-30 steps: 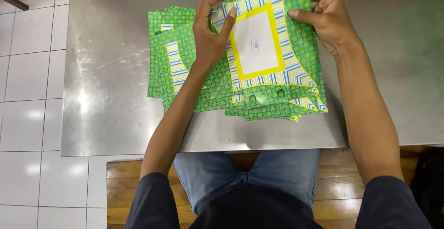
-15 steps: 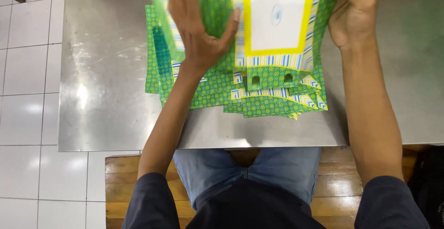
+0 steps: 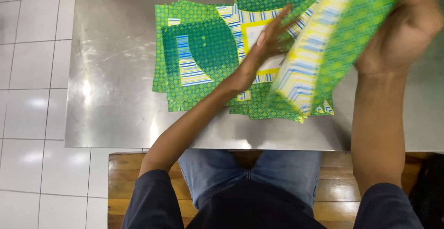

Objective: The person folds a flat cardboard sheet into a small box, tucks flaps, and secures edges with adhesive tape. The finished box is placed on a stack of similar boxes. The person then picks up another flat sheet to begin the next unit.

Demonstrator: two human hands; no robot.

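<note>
A green bag with striped side is held tilted in the closed right grip, while the open left grip is pressed flat against it.

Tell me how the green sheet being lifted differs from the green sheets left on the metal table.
The lifted sheet is off the table, tilted steeply and blurred, gripped by the right hand with the left hand against it; the stack of sheets lies flat and fanned out on the metal table. The lifted sheet is one piece; the stack holds many overlapping. Both share green dotted print with blue-striped and yellow trim.
</note>
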